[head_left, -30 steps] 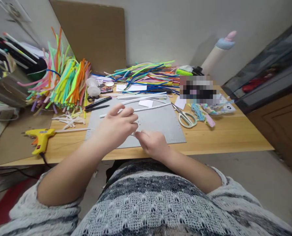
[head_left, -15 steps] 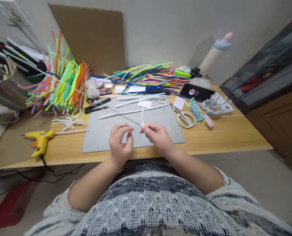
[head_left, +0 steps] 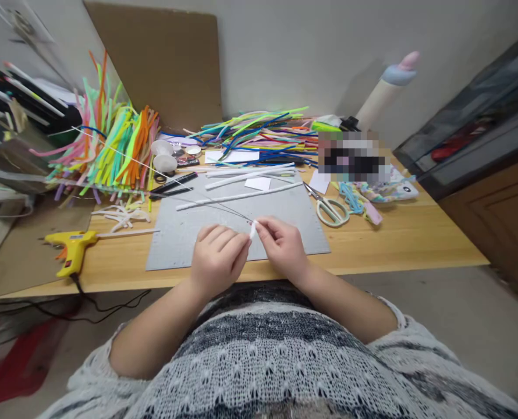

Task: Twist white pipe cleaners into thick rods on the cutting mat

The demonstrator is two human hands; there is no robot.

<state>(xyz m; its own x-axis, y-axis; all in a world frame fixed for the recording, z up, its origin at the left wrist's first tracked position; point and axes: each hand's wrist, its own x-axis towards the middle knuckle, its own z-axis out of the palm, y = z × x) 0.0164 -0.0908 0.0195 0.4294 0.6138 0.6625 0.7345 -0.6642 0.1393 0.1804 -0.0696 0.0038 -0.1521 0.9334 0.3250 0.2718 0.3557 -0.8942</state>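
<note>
My left hand (head_left: 217,256) is closed, its thumb and fingertips pinching the lower end of a short white pipe cleaner (head_left: 253,230). On the other side my right hand (head_left: 283,245) is also closed, gripping the upper part of the pipe cleaner together with thin dark wires (head_left: 224,207). These wires run from the right fingertips up and left, over the grey cutting mat (head_left: 171,244). How the pipe cleaner sits against the wires is too small to tell. Beyond the hands, a long white pipe cleaner (head_left: 237,196) and a small white card (head_left: 258,184) lie on the mat.
Scissors (head_left: 332,212) and pastel trinkets (head_left: 364,203) lie to the right. At left are a yellow glue gun (head_left: 73,250), white offcuts (head_left: 121,216) and a colourful pipe-cleaner bundle (head_left: 119,151). More pipe cleaners (head_left: 259,137) lie along the back, near a standing cardboard sheet (head_left: 163,64).
My left hand has moved right and closed on the white pipe cleaner's end. The pipe cleaner, which stuck up above my right fingers, now points down between both hands.
</note>
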